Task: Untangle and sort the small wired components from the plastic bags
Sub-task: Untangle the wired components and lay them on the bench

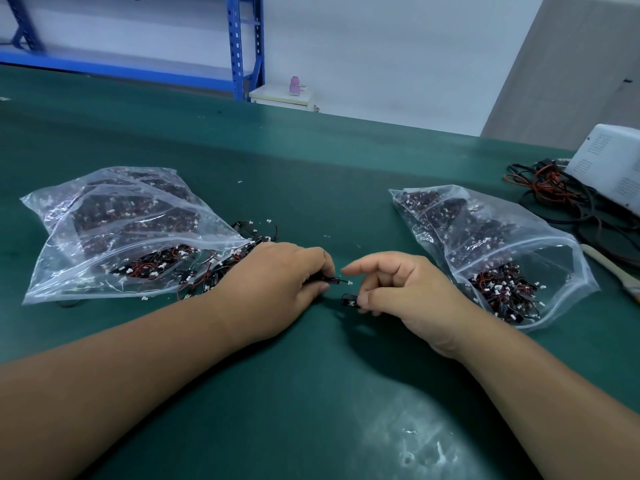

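Hands nearly meeting near centre — forearms angled inward.
Fingers curled: left hand (277,282) pinches a wired component (336,280), right hand (408,292) a black part (349,301).

Dark green tabletop (311,161) runs the full width, its far edge slanting down to the right. Behind it is a plain white wall (381,46), evenly and softly lit. Blue steel shelving rack (238,46) at back left, with perforated uprights and pale shelf boards. Just right of it is a small white cabinet (281,97) with a pink item (295,85) on top, too small to identify. Grey wall section (571,64) at far right. White perforated box (609,164) sits at the tabletop's right edge. Near the front, a soft glare patch (415,431) on the green surface, with pale scuffs in it.
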A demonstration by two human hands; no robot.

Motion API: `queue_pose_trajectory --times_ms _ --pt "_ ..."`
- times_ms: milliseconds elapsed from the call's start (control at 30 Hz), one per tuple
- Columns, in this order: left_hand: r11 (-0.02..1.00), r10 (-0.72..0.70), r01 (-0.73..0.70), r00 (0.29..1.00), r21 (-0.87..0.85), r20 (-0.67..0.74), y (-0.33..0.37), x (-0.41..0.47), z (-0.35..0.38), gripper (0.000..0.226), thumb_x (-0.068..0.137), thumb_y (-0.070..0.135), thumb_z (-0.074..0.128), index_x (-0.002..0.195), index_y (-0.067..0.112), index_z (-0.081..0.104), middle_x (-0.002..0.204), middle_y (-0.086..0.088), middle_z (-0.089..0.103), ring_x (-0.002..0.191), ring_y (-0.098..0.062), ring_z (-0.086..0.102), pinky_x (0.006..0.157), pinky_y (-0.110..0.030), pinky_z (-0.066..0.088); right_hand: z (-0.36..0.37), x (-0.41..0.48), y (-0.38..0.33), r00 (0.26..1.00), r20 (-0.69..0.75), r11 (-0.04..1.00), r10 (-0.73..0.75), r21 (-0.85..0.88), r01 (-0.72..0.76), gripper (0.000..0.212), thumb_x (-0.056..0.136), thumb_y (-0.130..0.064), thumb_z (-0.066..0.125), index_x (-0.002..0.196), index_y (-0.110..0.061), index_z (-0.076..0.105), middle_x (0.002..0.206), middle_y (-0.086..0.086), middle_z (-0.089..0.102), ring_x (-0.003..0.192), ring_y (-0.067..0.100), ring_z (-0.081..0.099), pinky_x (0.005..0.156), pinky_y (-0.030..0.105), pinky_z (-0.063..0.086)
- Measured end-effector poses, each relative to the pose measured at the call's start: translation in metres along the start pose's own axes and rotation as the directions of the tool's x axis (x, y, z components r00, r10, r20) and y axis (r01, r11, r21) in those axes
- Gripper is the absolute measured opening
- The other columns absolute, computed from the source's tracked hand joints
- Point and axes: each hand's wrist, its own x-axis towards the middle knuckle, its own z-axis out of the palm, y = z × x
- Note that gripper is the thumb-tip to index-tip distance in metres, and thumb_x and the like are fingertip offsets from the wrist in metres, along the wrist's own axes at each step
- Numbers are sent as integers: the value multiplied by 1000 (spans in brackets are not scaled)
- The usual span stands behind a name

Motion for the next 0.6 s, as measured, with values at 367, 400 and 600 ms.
queue_pose_trajectory --times_ms 367,400,600 --pt "994 109 -111 993 -24 -50 5 -2 -2 10 90 27 62 96 21 66 82 7 65 79 -19 58 73 -36 46 15 2 9 965 -175 948 -193 -287 137 15 84 -19 78 74 -20 67 64 -17 59 58 1 48 57 14 40" --pt "992 120 -121 992 -18 -45 5 -2 -3 11 89 28 61 95 22 66 81 7 64 78 -19 57 72 -36 46 17 2 10 962 -166 916 -217 -375 142 18 84 -21 78 71 -23 66 63 -17 57 58 1 47 56 14 38" --pt "994 107 -108 994 -16 -14 6 -3 -3 11 88 23 67 98 23 66 82 8 63 79 -19 57 74 -37 47 16 0 10 949 -200 897 -245 -419 144 26 87 -14 72 63 -18 62 56 -15 50 54 1 44 52 13 34"
